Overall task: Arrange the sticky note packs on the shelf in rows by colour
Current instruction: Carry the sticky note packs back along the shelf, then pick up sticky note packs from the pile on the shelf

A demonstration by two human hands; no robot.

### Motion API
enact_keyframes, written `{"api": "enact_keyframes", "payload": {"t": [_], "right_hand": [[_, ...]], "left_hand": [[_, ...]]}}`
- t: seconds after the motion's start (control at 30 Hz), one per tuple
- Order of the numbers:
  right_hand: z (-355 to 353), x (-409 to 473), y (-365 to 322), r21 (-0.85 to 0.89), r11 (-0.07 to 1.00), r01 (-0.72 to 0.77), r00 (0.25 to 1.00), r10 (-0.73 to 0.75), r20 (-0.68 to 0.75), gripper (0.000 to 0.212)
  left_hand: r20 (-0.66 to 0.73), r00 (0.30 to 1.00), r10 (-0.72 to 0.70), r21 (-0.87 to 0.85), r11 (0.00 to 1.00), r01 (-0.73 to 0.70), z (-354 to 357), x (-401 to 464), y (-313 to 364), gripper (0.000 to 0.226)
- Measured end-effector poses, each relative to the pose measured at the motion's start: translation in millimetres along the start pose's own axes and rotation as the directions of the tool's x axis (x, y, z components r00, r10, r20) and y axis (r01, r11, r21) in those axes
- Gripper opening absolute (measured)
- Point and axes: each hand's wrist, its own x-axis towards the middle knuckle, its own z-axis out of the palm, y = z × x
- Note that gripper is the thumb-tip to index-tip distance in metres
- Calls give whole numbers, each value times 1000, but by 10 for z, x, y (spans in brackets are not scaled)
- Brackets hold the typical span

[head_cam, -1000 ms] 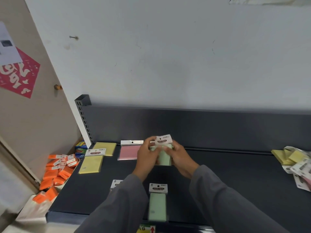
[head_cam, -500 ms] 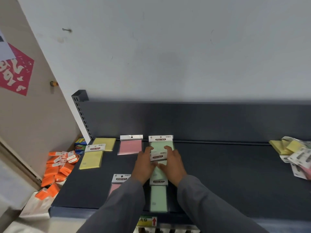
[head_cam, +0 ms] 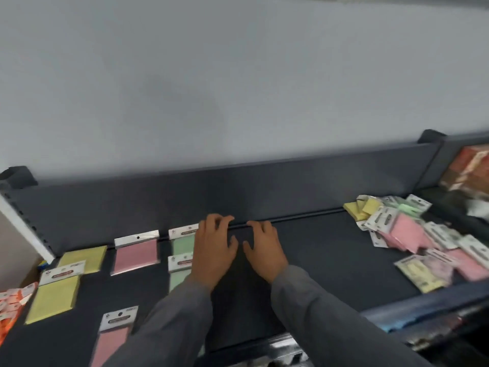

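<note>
On the dark shelf [head_cam: 312, 250] the packs lie in columns at the left: two yellow packs [head_cam: 57, 295], a pink pack [head_cam: 136, 254] at the back with another pink pack [head_cam: 113, 337] at the front, and green packs [head_cam: 182, 247] partly under my left arm. My left hand [head_cam: 214, 247] and my right hand [head_cam: 264, 251] hover side by side over bare shelf just right of the green column, fingers loosely bent, holding nothing. An unsorted heap of pink, yellow and green packs [head_cam: 412, 234] lies at the right.
A dark back panel [head_cam: 238, 192] runs behind the shelf under a white wall. Orange packs [head_cam: 10, 305] lie off the shelf's left end. Another shelf section with reddish goods [head_cam: 468, 168] adjoins on the right. The front edge is just below my sleeves.
The green packs I was pressing down now lie on the shelf. Both hands have come off them and shifted right, and my view has swung right toward the unsorted heap.
</note>
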Motion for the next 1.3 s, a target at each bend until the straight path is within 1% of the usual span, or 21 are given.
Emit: {"api": "enact_keyframes", "payload": {"t": [0.17, 0.27, 0.37, 0.4, 0.47, 0.53, 0.6, 0.67, 0.73, 0.8, 0.83, 0.9, 0.93, 0.97, 1.03, 1.07, 1.13, 1.17, 1.2, 1.27, 1.3], "right_hand": [[-1059, -36, 965, -115, 984, -139, 983, 122, -138, 49], [-1820, -199, 1691, -174, 956, -236, 957, 197, -212, 48], [-2507, -433, 2426, -229, 913, -337, 929, 284, -238, 48], [-2708, -516, 2666, -240, 895, -376, 915, 317, -249, 48], [-3039, -653, 3105, -255, 858, -446, 886, 382, -263, 48], [-3248, -731, 3403, -258, 839, -480, 873, 426, -237, 48], [-3343, -725, 3625, -230, 848, -477, 877, 442, -189, 47], [-3362, -645, 3749, -215, 873, -438, 898, 417, -138, 48], [-3373, -509, 3788, -193, 903, -384, 923, 373, -94, 47], [-3361, -336, 3759, -142, 926, -350, 936, 350, -28, 44], [-3339, -252, 3729, -107, 937, -332, 942, 336, 13, 38], [-3287, -67, 3671, -60, 957, -285, 953, 289, 90, 25], [-3254, 17, 3656, -43, 965, -258, 957, 261, 122, 22], [-3239, 102, 3665, -4, 969, -248, 959, 246, 144, 25], [-3246, 238, 3702, 81, 960, -268, 955, 254, 150, 39], [-3262, 291, 3722, 119, 952, -281, 955, 266, 129, 39], [-3250, 382, 3810, 258, 928, -270, 963, 257, 83, 24], [-3246, 408, 3827, 353, 899, -260, 965, 249, 77, 19], [-3242, 437, 3827, 459, 852, -254, 966, 244, 83, 15], [-3248, 509, 3831, 664, 696, -273, 956, 274, 107, 13], [-3265, 552, 3840, 744, 604, -285, 948, 291, 127, 16]], "left_hand": [[107, 980, 167, -56, 985, -162, 747, 320, 1201, 41], [156, 957, 243, -124, 966, -225, 1251, 419, 2171, 38], [231, 924, 306, -142, 950, -279, 1706, 466, 3129, 40], [271, 915, 299, -148, 952, -267, 1855, 476, 3417, 41], [372, 907, 200, -123, 979, -165, 2129, 514, 3872, 45], [478, 876, 61, -52, 998, -42, 2379, 526, 4065, 57], [524, 850, -55, 53, 998, 33, 2598, 536, 4081, 70], [506, 856, -102, 154, 988, 26, 2719, 582, 4023, 74], [482, 871, -94, 206, 979, -8, 2802, 678, 3984, 74], [492, 868, -64, 161, 987, -19, 2876, 794, 3965, 72], [501, 865, -31, 92, 996, -18, 2899, 849, 3952, 68], [504, 861, 61, -134, 991, 8, 2906, 987, 3932, 59], [502, 859, 105, -267, 963, 38, 2875, 1062, 3914, 53], [488, 863, 134, -384, 920, 75, 2813, 1152, 3906, 48], [473, 867, 156, -502, 856, 121, 2687, 1324, 3857, 47], [477, 862, 172, -540, 831, 133, 2642, 1389, 3811, 51], [517, 834, 194, -605, 772, 195, 2586, 1456, 3697, 57], [539, 820, 191, -649, 715, 260, 2564, 1448, 3661, 57], [539, 827, 157, -698, 634, 334, 2564, 1420, 3626, 56], [525, 850, -42, -757, 434, 488, 2554, 1353, 3635, 45], [541, 829, -139, -753, 360, 551, 2521, 1337, 3666, 39]]}}
